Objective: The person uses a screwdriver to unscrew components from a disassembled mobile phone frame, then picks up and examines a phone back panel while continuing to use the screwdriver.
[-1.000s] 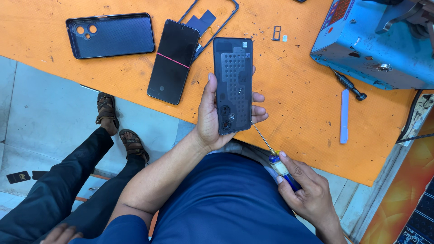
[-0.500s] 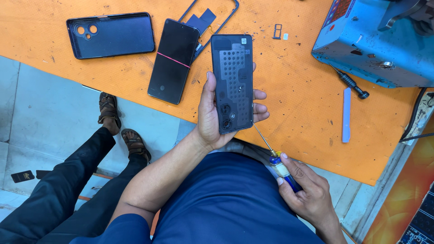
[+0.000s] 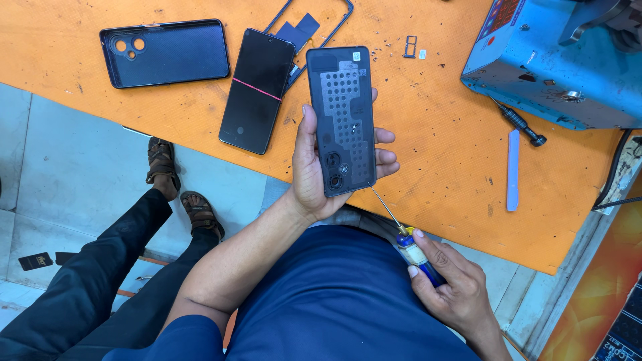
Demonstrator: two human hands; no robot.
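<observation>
My left hand (image 3: 314, 177) grips an opened dark phone body (image 3: 341, 120), its perforated inner plate facing me, held upright over the near edge of the orange table (image 3: 435, 134). My right hand (image 3: 451, 284) holds a small screwdriver (image 3: 404, 230) with a blue and white handle. Its thin tip touches the phone's lower right corner.
A dark back cover (image 3: 167, 52) lies at the far left, a black screen panel (image 3: 257, 90) beside it, and a thin frame (image 3: 307, 27) behind. A blue metal machine (image 3: 555, 60) stands at the right, with a black tool (image 3: 518, 122) and a pale blue pry strip (image 3: 513, 170) before it.
The screwdriver tip has come up to the phone's lower right corner. The phone has shifted only slightly in my left hand.
</observation>
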